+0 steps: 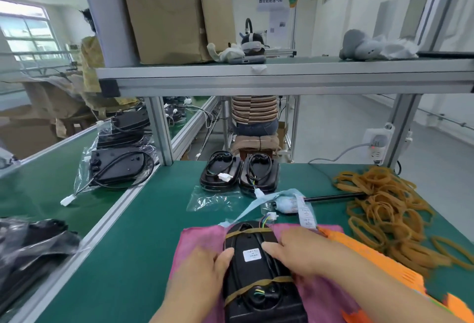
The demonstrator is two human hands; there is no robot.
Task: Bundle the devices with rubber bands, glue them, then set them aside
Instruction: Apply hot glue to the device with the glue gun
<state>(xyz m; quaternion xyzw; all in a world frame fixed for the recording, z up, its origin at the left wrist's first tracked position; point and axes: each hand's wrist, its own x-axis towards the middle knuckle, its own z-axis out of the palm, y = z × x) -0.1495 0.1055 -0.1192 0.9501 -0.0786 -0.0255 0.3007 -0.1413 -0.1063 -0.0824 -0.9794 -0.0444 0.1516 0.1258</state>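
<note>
A black device (256, 271) with a white label lies on a pink cloth (197, 240) at the near edge of the table. Two tan rubber bands wrap it, one near its far end and one near its near end. My left hand (197, 274) grips its left side, thumb on top. My right hand (300, 251) holds its right side, thumb next to the label. A pile of loose rubber bands (384, 207) lies to the right. A glue tube (289, 204) with a long black nozzle lies just beyond the device.
Two more black devices (238, 175) stand side by side at the back of the green table (143, 233). Bagged devices (118, 166) sit on the left conveyor. An empty plastic bag (213, 199), an orange cloth (372, 258) and a shelf frame (282, 76) overhead surround the spot. A person sits behind.
</note>
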